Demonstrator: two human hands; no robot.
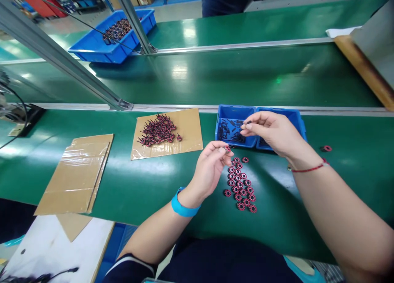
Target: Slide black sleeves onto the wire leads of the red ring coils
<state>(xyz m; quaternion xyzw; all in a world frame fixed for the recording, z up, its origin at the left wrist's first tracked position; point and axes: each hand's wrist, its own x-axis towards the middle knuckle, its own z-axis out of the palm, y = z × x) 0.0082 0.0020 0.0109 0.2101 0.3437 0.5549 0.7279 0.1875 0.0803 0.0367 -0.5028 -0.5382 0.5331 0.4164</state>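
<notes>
My left hand [209,164], with a turquoise band at the wrist, pinches a small red-and-black motor stator [227,149] between thumb and fingers. A thin dark piece sticks out from that stator to the right. My right hand [271,131] is closed at the fingertips on a small black piece [249,122], mostly covered by the fingers. It hovers over the blue bin [217,129], which holds many short black strips [227,129]. A second blue bin [300,119] stands beside it, partly hidden by the right hand. Loose ring-shaped stators [240,185] lie in rows below my hands.
Stators with dark stems are piled [160,129] on a cardboard sheet [189,131] to the left. More cardboard [76,168] lies further left. One stator [326,148] is at the right. A metal post [76,65] slants by a large blue crate [92,53]. A person [226,2] stands beyond.
</notes>
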